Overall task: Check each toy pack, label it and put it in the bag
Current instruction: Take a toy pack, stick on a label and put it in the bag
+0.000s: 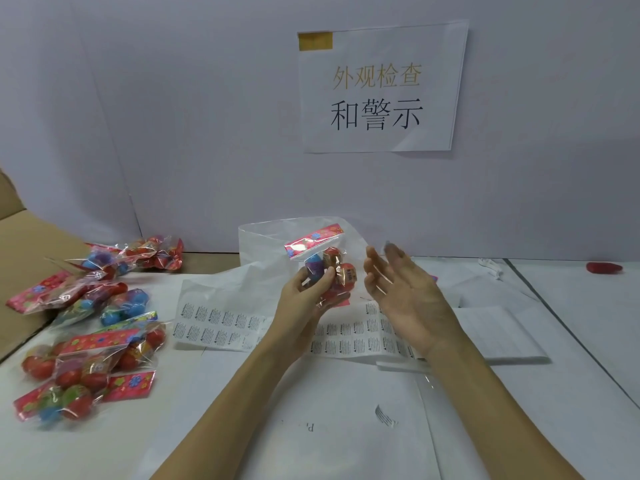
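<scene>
Head view: left hand [304,289] grips a toy pack [327,268] raised upright for inspection above the warning-label sheets [221,323]; right hand [398,285] open-fingered alongside, empty.

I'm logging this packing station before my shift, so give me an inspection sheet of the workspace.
Surface: white table, paper-covered.
Job's things: toy pack held up; pile of packs at left; warning label sheets flat; clear bag behind.
Clutter: red object far right.
Grippers: left hand grips the pack; right hand open beside it.
Cables: nothing seen.
Surroundings: wall sign; cardboard box left.
</scene>
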